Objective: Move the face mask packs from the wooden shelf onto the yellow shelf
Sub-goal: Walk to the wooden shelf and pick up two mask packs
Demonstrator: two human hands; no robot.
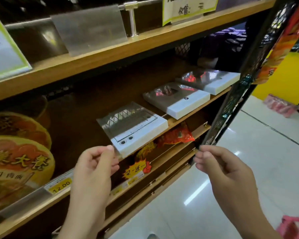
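Note:
Three flat white and clear face mask packs lie in a row on the wooden shelf (171,120). The nearest pack (133,128) overhangs the shelf's front edge. The middle pack (178,99) and the far pack (212,80) lie further right and back. My left hand (93,169) pinches the near corner of the nearest pack between thumb and fingers. My right hand (223,169) hovers to the right, beside the shelf's black corner post, fingers curled with nothing in them. A yellow surface (286,75) shows at the far right, behind the shelf's end.
Large noodle bowls (19,161) fill the left of the same shelf, above a 12.00 price tag (60,184). Red snack bags (176,135) lie on the shelf below. A black mesh side panel (231,104) closes the right end. Pink packs (280,106) sit on the white tiled floor (248,152).

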